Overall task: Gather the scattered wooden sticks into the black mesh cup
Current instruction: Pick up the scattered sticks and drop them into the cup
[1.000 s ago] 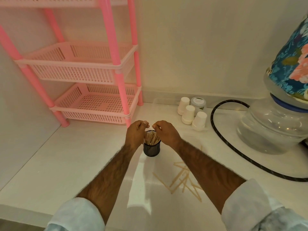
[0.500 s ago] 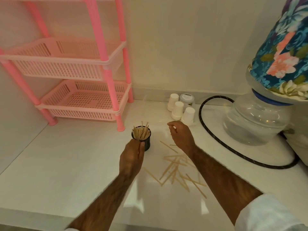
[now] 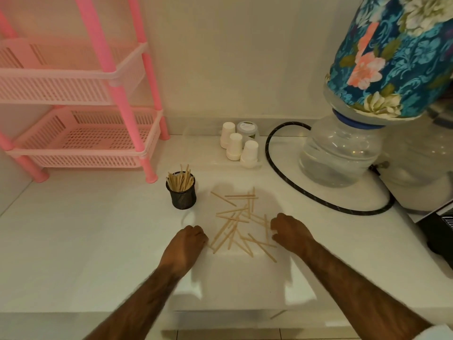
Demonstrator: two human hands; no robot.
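We work on a white counter [image 3: 85,241], with a pink rack [image 3: 81,133] standing at its back left. Our left hand [image 3: 186,241] and right hand [image 3: 289,231] rest well apart, one at each side of the pile, fingers curled downward; we cannot tell whether either pinches a stick. The black mesh cup [image 3: 182,197] stands upright just behind and left of the pile, with a bundle in it. The scattered wooden sticks [image 3: 235,224] lie crossed on the counter between our hands, and a lone stick [image 3: 278,314] lies near the front edge. We judge them light, stiff and thin, hard to lift singly, so sweeping them together and pinching the bundle mid-length should serve best.
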